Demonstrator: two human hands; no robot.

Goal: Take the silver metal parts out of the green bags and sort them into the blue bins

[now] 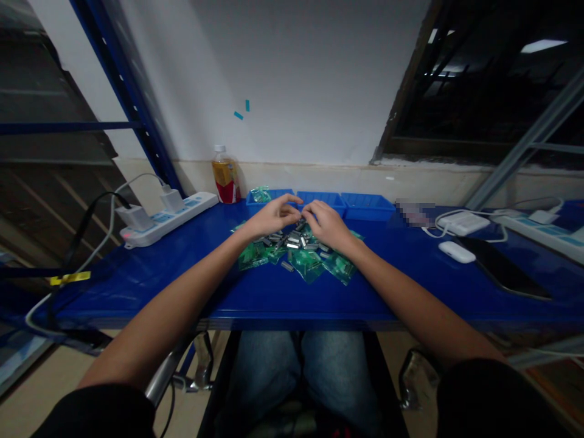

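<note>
Little shiny silver blocks (292,244) lie heaped below the loosely curled left fingers (290,218) and right fingers (312,210), holding what I can't tell, with green bags (307,266) around, blue trays (367,207) behind

Bottle (225,181) w/ white cap (219,148) stands at back of blue table (137,274), L of ctr, nr wall (310,91). Pwr strip (185,213) on L w/ 2 plugs (135,218) in; 2nd strip (547,236) far R. Dark phone (502,267) flat on R, white case (457,252) just beside, white box (463,223) behind. 2 blue tape bits (247,105) on wall. Dark window (493,79) upper R.
</note>
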